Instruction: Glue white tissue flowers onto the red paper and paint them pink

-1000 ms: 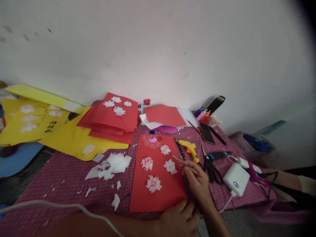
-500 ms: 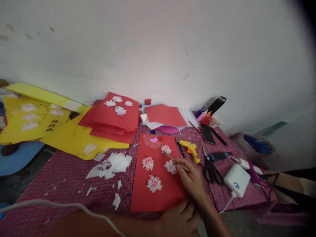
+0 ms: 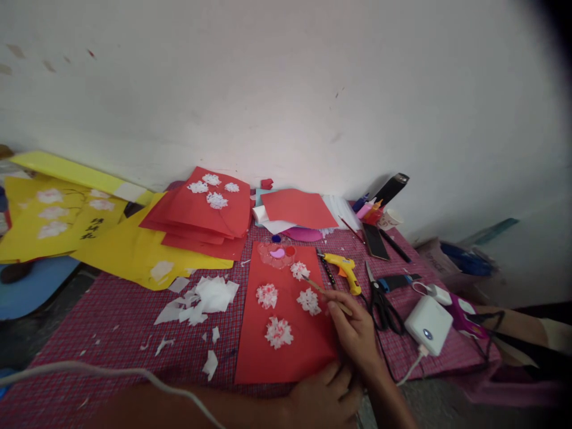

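Observation:
My right hand (image 3: 355,328) pinches a thin paintbrush (image 3: 318,287). The brush tip is at the lower right edge of a pink-tinted white paper flower (image 3: 299,270). Below it sits a whiter flower (image 3: 308,302); two pink-dabbed flowers, one at the left (image 3: 267,295) and one lower down (image 3: 279,332), share the same red sheet (image 3: 263,369). My left hand (image 3: 328,393) lies flat with fingers apart at the sheet's lower right corner, under my right forearm. A clear paint palette (image 3: 266,256) with purple, red and blue paint rests over the sheet's top edge.
Right of the sheet lie a yellow glue gun (image 3: 343,267), black scissors (image 3: 385,310), a phone (image 3: 376,241) and a white power bank (image 3: 429,326). Torn white paper (image 3: 214,295) is at the left. Red sheets (image 3: 179,214) are stacked behind. A white cable (image 3: 134,372) crosses the foreground.
My right hand has drawn back slightly to the right and down with the paintbrush. Its tip has moved from over the upper right flower to that flower's edge. My left hand stays put.

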The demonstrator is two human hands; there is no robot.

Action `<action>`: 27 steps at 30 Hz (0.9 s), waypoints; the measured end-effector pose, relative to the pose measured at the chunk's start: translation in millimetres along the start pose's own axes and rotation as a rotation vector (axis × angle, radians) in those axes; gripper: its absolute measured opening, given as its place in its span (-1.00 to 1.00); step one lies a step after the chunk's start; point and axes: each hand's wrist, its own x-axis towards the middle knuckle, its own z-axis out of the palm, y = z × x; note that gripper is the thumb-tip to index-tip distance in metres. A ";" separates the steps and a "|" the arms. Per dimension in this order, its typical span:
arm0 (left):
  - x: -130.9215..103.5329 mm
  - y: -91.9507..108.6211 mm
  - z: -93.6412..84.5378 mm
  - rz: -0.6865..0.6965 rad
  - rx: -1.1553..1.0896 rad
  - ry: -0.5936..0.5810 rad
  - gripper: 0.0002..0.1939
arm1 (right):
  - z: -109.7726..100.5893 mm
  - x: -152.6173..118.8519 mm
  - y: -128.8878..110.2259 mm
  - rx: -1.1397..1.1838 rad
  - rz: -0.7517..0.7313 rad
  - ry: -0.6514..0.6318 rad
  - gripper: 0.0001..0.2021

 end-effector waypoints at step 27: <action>2.5 -1.4 -6.9 0.007 0.007 -0.067 -0.63 | 0.6 0.6 7.2 0.081 0.097 0.142 -0.79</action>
